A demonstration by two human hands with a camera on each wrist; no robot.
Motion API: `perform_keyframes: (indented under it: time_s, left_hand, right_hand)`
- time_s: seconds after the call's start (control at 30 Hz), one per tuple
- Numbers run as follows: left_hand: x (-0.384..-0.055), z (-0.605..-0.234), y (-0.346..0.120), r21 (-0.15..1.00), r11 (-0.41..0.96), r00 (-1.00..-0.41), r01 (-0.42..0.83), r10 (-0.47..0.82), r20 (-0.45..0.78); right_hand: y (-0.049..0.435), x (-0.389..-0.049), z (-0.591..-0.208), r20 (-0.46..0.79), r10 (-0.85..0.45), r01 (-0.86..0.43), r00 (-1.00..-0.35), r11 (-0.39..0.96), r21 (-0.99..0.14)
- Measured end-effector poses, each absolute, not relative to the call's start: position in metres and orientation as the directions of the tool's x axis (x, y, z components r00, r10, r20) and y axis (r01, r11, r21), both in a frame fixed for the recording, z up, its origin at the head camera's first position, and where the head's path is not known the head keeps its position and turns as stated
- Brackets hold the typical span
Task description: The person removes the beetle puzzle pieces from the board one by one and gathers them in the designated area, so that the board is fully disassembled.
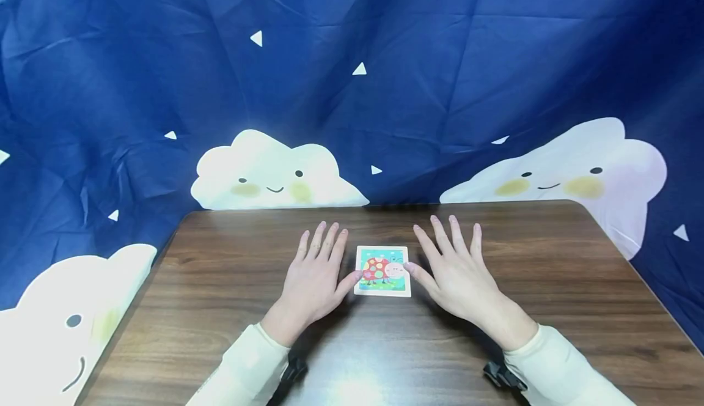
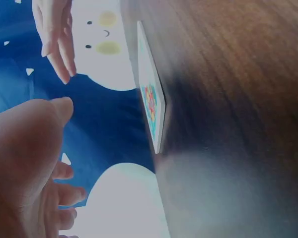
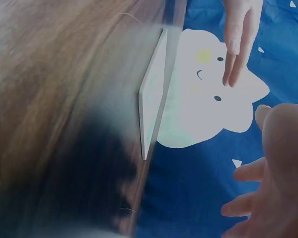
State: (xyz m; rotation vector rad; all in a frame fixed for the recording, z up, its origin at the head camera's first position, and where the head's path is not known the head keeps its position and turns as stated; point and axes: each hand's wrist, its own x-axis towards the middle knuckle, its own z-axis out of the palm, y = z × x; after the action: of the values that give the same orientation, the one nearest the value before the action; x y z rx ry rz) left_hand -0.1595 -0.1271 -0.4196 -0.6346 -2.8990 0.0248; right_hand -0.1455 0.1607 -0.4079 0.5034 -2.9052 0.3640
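A thin square board (image 1: pixel 381 271) lies flat on the brown wooden table. It has a white border and a picture of a red spotted ladybug on a teal ground. To its left, my left hand (image 1: pixel 315 279) is held palm down with the fingers extended. My right hand (image 1: pixel 461 279) mirrors it on the other side, its fingers spread. From the head view both thumbs overlap the board's side edges. In the left wrist view, a gap shows between the left thumb (image 2: pixel 63 110) and the board (image 2: pixel 151 99). The right wrist view likewise shows the right hand (image 3: pixel 288 158) raised off the table.
The wooden table (image 1: pixel 220 308) has its far edge against a dark blue curtain (image 1: pixel 330 27) printed with smiling white clouds and small triangles. Black straps (image 1: pixel 503 376) circle both wrists, over or beside pale sleeves (image 1: pixel 566 366). Light glares on the near tabletop.
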Motion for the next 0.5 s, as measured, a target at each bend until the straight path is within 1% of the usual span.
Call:
perform_keyframes:
  time_s: [0.17, 0.3, 0.37, 0.5]
  left_hand:
    - [-0.160, -0.418, -0.127, -0.051, 0.907, -0.878, 0.417, 0.417, 0.237]
    - [-0.160, -0.418, -0.127, -0.035, 0.902, -0.859, 0.431, 0.422, 0.289]
    - [-0.160, -0.419, -0.126, -0.036, 0.894, -0.841, 0.446, 0.432, 0.326]
    - [-0.160, -0.420, -0.125, -0.073, 0.876, -0.784, 0.477, 0.461, 0.417]
  right_hand:
    - [0.162, -0.149, -0.403, 0.215, -0.300, -0.357, -0.929, 0.881, -0.311]
    - [0.165, -0.152, -0.400, 0.227, -0.266, -0.339, -0.937, 0.850, -0.402]
    - [0.166, -0.153, -0.398, 0.230, -0.237, -0.318, -0.944, 0.840, -0.440]
    - [0.167, -0.157, -0.397, 0.249, -0.193, -0.296, -0.949, 0.814, -0.500]
